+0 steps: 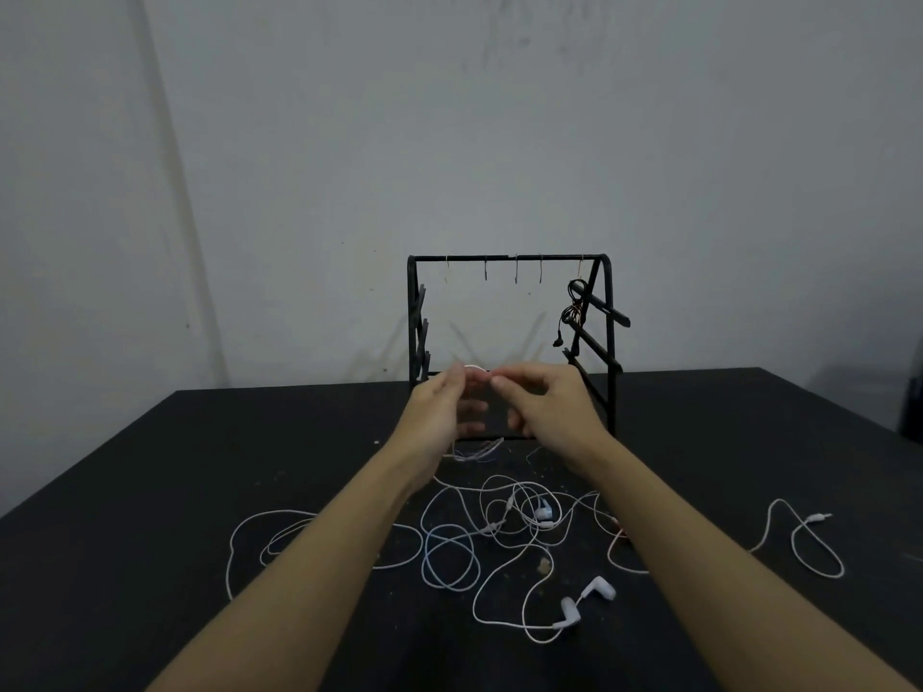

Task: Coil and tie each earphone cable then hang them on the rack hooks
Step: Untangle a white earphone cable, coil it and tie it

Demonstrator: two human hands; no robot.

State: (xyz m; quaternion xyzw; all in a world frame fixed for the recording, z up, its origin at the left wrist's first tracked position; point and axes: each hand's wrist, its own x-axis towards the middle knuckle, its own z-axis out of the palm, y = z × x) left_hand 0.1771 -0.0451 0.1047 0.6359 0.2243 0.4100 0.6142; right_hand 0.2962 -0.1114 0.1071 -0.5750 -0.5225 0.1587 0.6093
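Hands are meeting at the centre of the frame, raised above a black table that is filling the lower half of the picture. The left hand and the right hand are each pinching a thin white cable loop between fingertips, so both grips are closed on it. The loop is arching between the 2 hands, just in front of the rack.

A black metal rack is standing at the far edge of the table, slightly right of centre. 5 small hooks are hanging along its top bar. A coiled black earphone is hanging from the hook at the right end; the other 4 are bare.

Loose white earphone cables are lying tangled across the table in the lower centre, spreading from lower left to lower right. 2 white earbuds are resting near the lower middle, and a plug is lying at the right. A small bundle of thin wire ties is lying just below the hands, near the foot of the rack.

Small crumbs and specks are dotting the dark tabletop. A pale grey wall is filling the upper half of the frame, marked with faint smudges near the top centre and a long diagonal shadow at the upper left.
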